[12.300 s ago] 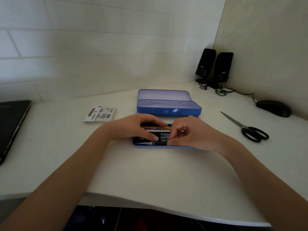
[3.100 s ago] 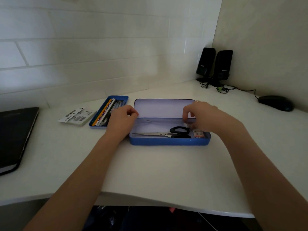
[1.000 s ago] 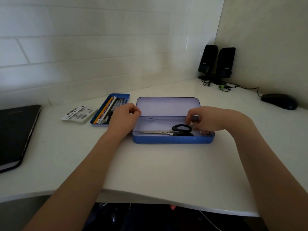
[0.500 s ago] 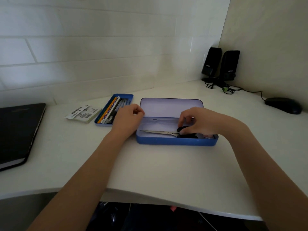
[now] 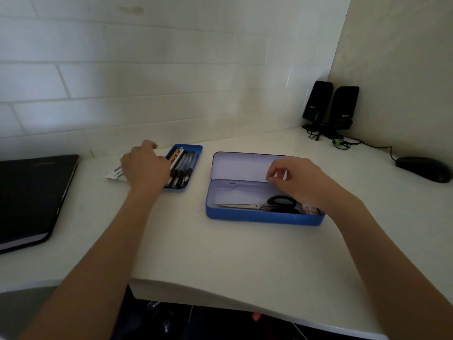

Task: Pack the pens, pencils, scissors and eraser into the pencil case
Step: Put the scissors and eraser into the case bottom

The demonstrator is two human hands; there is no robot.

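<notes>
**Case open, tray of pens off to its left**

At the far left we see a closed black laptop (image 5: 31,195) lying on the white desk (image 5: 220,253). Next comes a small white printed card packet (image 5: 114,172), partly hidden behind our left hand (image 5: 144,168). That hand hovers by the left edge of the shallow blue insert tray (image 5: 193,153), which holds the pens and pencils (image 5: 182,165) side by side; its fingers are loosely curled and hold nothing we can make out. Further right sits the blue metal pencil case (image 5: 257,217), lid open. Inside lie the black-handled scissors (image 5: 269,204), blades pointing left, with a small printed eraser (image 5: 310,210) at the right end. Our right hand (image 5: 301,182) hangs above the case, fingers loosely bent and empty. Two black speakers (image 5: 331,106) and a black computer mouse (image 5: 424,168) stand at the far right.
</notes>
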